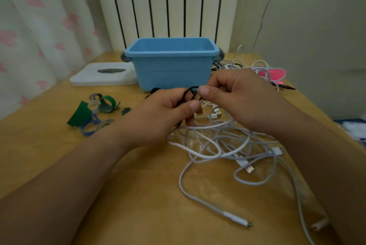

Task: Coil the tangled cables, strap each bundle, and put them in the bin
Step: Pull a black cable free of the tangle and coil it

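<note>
A blue plastic bin (172,66) stands open at the back of the wooden table (49,145). In front of it my left hand (164,114) grips a black cable (189,91) with curled fingers. My right hand (235,98) pinches the same black cable's loop between thumb and fingers. Below both hands lies a tangle of white cables (227,145), with one plug end (240,221) near the front edge. Green, blue and grey hook-and-loop straps (93,114) lie to the left.
A white flat box (103,75) lies left of the bin. More white cables (255,66) and a pink item (272,74) sit behind my right hand, with a dark pen (284,86) beside them. Curtain and radiator stand behind the table.
</note>
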Tool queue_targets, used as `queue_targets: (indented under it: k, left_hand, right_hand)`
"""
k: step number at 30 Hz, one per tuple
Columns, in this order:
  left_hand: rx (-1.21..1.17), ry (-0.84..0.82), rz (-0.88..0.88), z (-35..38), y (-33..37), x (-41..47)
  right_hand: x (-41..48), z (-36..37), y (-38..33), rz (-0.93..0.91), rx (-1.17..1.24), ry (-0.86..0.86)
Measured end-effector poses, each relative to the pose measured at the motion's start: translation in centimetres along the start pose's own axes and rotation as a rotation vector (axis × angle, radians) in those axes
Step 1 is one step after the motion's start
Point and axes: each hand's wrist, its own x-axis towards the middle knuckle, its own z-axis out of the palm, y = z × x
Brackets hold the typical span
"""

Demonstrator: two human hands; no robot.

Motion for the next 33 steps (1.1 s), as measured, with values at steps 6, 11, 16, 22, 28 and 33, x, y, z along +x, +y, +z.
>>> queue_targets:
  k: [6,11,16,22,28,33]
  left_hand:
    - [-0.353,0.303,-0.075,-0.7,-0.3,0.6]
    - [-0.654,0.638,-0.068,-3.3,-1.2,1.1]
    - [-0.714,0.621,-0.064,-2.7,-1.0,1.4]
    - [-0.822,0.52,-0.127,-1.1,-0.9,1.7]
    - [-0.871,0.434,-0.153,0.1,-0.2,1.3]
    - [-0.979,0.249,-0.112,0.8,0.8,0.9]
  right_hand:
    - [-0.2,0.0,0.1,0.052,0.02,-0.217]
    - [-0.5,-1.2,0.3,0.137,-0.062,-0.558]
    - [-0.7,-1.1,-0.2,0.105,0.082,-0.444]
    - [-0.9,1.5,-1.7,-0.021,0.414,-0.161]
    - [-1.1,4.5,-1.8,-0.07,0.257,0.036]
    - [-0.7,5.9,-0.9,-0.041,0.061,0.046]
